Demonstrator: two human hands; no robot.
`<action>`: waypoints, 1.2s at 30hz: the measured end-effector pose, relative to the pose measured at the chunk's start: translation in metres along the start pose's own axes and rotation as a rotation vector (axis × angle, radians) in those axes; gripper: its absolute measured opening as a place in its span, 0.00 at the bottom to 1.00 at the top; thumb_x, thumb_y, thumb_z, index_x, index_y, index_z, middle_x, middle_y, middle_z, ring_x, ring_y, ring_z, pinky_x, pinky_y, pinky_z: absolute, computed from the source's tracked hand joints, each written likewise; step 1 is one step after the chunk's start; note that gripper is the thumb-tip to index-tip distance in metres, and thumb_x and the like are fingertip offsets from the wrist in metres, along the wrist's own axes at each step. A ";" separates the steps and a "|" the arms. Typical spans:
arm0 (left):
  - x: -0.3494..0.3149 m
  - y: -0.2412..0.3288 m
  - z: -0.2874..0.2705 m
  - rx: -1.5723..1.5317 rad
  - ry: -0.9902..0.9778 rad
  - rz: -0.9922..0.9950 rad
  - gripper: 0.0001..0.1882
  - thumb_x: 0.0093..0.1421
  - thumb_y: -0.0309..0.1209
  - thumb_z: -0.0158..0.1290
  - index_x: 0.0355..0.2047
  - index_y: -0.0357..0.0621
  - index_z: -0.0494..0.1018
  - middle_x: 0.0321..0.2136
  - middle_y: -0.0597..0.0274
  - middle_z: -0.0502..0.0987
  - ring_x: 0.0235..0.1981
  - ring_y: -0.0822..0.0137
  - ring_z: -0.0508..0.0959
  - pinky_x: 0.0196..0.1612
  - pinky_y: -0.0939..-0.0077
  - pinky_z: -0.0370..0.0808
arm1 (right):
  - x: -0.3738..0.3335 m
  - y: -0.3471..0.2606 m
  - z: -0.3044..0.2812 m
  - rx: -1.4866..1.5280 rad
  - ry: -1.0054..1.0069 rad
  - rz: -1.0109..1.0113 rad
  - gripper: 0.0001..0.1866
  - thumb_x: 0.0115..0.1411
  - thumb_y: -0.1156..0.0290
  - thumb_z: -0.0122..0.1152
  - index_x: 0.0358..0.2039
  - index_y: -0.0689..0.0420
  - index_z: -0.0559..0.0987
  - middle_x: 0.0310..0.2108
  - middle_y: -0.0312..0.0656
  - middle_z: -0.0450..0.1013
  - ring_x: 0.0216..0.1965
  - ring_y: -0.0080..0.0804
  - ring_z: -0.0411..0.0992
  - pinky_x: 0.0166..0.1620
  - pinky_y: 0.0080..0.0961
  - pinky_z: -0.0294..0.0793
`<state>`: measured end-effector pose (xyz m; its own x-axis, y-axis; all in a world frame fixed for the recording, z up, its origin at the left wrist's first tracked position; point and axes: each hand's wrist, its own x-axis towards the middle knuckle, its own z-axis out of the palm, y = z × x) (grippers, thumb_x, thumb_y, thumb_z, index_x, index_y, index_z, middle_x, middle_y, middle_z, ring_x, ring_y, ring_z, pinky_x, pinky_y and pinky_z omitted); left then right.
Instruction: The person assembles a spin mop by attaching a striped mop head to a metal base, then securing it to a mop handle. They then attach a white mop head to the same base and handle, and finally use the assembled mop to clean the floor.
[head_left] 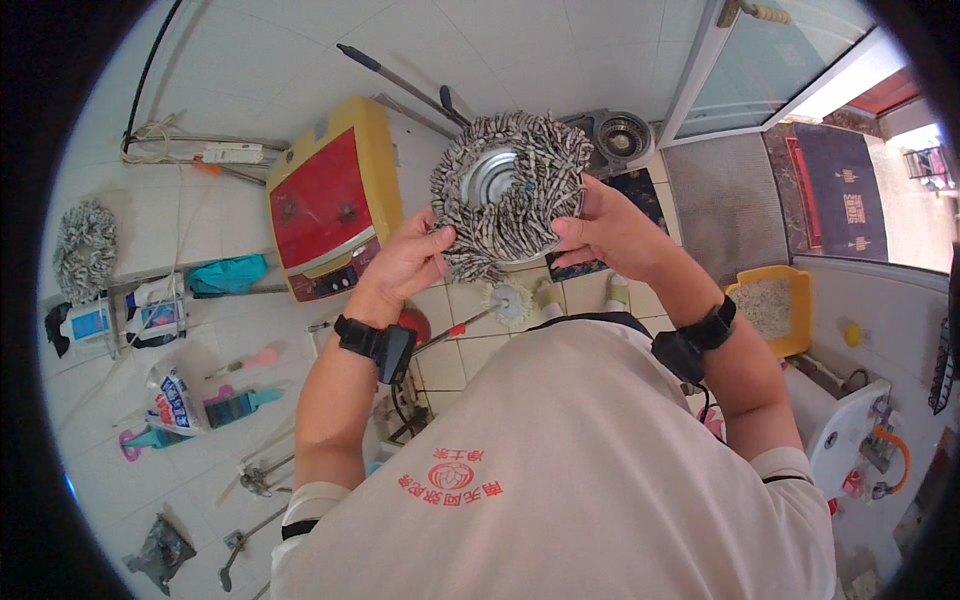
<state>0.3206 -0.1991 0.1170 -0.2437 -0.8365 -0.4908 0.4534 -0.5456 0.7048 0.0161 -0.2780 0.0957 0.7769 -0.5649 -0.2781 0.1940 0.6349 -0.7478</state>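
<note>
A round mop head [535, 205] with grey-and-white striped strands is held up in front of the torso, toward the far side of the scene. A silver ringed metal dish [487, 177] is seen at its centre; whether the two are fixed together cannot be told. A bright rim is partly exposed under the near right edge.

Left hand [412, 255]: closed on the near left edge of the mop head, thumb laid along the side; the fingers are partly hidden. Right hand [603, 232]: closed on the right edge, thumb pressed against the strands, some fingers tucked beneath. A black device is strapped on each wrist.

Surroundings: to the left of the mop head, a yellow washing machine [388, 165] with a red lid [325, 200] is observed. Just beyond the mop head to the far right, a spin bucket [625, 135] with a metal basket is placed. A second striped mop ring [86, 250] is hung at far left, with a teal cloth [228, 274] nearer the machine. On the tiled floor below the hands, a white-headed mop [510, 303] is laid. At right, a yellow tray [803, 310] is filled with pale granules; nearer, a white washbasin [835, 440] is mounted.
</note>
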 end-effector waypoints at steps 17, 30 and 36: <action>0.006 0.006 0.018 0.107 -0.072 -0.047 0.27 0.62 0.37 0.65 0.57 0.36 0.72 0.51 0.57 0.80 0.49 0.65 0.81 0.53 0.68 0.78 | -0.003 -0.008 -0.001 0.018 0.079 0.064 0.21 0.65 0.76 0.62 0.57 0.60 0.69 0.47 0.44 0.78 0.42 0.38 0.82 0.44 0.35 0.86; 0.001 0.017 0.043 0.235 0.152 -0.118 0.22 0.64 0.31 0.62 0.54 0.32 0.71 0.47 0.56 0.81 0.47 0.64 0.81 0.53 0.66 0.78 | -0.009 -0.012 0.002 0.034 0.065 0.133 0.24 0.63 0.77 0.59 0.59 0.62 0.67 0.48 0.47 0.78 0.43 0.41 0.83 0.43 0.32 0.86; 0.008 0.016 0.053 0.251 0.201 -0.091 0.21 0.65 0.30 0.61 0.53 0.32 0.71 0.46 0.55 0.81 0.46 0.62 0.82 0.51 0.65 0.79 | -0.013 -0.010 0.000 0.071 0.081 0.138 0.26 0.61 0.79 0.59 0.60 0.61 0.67 0.50 0.48 0.78 0.43 0.43 0.82 0.46 0.37 0.86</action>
<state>0.2804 -0.2172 0.1512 -0.0879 -0.7705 -0.6313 0.2060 -0.6342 0.7453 0.0041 -0.2762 0.1069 0.7491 -0.5083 -0.4248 0.1330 0.7436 -0.6552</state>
